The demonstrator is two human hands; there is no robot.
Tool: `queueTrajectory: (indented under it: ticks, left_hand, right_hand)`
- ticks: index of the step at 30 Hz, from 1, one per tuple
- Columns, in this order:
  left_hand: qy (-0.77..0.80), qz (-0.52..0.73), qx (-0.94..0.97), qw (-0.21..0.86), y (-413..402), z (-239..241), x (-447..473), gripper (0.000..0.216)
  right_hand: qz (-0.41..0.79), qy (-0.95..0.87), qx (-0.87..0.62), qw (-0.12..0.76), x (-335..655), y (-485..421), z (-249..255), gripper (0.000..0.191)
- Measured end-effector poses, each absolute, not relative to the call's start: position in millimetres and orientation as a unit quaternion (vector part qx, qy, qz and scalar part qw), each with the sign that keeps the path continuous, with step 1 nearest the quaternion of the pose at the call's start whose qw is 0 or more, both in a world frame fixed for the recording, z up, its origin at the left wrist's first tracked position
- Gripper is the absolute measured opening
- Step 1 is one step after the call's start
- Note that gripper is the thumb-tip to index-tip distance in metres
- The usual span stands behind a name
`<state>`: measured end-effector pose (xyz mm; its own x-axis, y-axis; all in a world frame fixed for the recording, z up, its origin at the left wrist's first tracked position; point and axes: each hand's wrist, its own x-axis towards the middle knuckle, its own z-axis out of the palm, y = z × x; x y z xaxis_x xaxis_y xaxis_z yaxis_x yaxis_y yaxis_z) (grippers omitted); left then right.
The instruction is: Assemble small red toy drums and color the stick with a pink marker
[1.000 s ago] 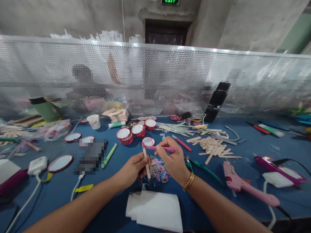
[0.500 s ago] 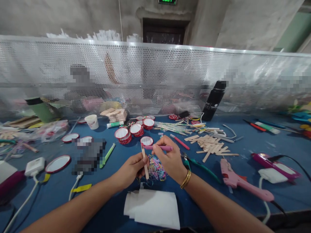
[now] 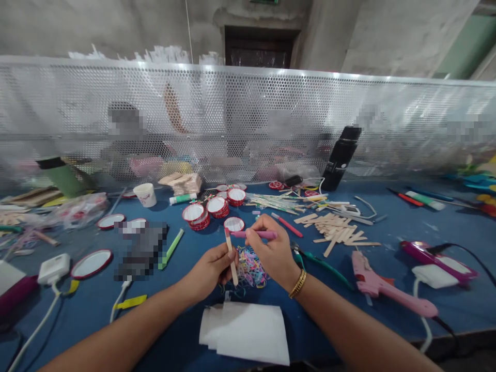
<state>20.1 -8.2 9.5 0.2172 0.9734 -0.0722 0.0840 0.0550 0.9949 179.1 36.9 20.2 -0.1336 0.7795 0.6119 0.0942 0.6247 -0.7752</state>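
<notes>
My left hand (image 3: 217,266) is closed on a wooden craft stick (image 3: 233,271), held nearly upright with its top end coloured red. In my right hand (image 3: 269,248) is a pink marker (image 3: 260,234), lying level with its tip at the stick's red end. Beneath and between the hands lies a heap of small multicoloured rubber bands (image 3: 251,268). Folded white paper (image 3: 251,330) rests on the table just in front of me. A round red-rimmed piece (image 3: 234,223) sits right behind the stick's tip.
Loose craft sticks (image 3: 339,230), teal-handled pliers (image 3: 325,268) and a pink glue gun (image 3: 387,289) lie to the right. Red-rimmed rolls (image 3: 197,216), a paper cup (image 3: 145,195) and a green marker (image 3: 171,249) are left of centre. A black bottle (image 3: 341,160) stands by the perforated metal screen (image 3: 248,103).
The marker's tip has shifted very slightly right along the stick's end, and more red shows there. My left hand keeps the stick in nearly the same place.
</notes>
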Motion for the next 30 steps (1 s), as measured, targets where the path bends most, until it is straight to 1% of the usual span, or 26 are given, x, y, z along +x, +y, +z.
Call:
queueTrajectory:
  ticks: [6,13,30]
  left_hand:
    - [0.469,0.408,0.556,0.551,-6.3,6.7,19.9,0.049]
    - [0.477,0.403,0.562,0.543,-5.6,7.2,19.5,0.048]
    - [0.477,0.41,0.556,0.544,-8.6,10.7,20.4,0.048]
  right_hand:
    - [0.309,-0.693,-0.31,0.573,179.0,35.9,20.4,0.018]
    - [0.274,-0.705,-0.315,0.574,180.1,35.2,22.6,0.021]
    - [0.294,-0.706,-0.307,0.566,177.4,36.3,18.8,0.017]
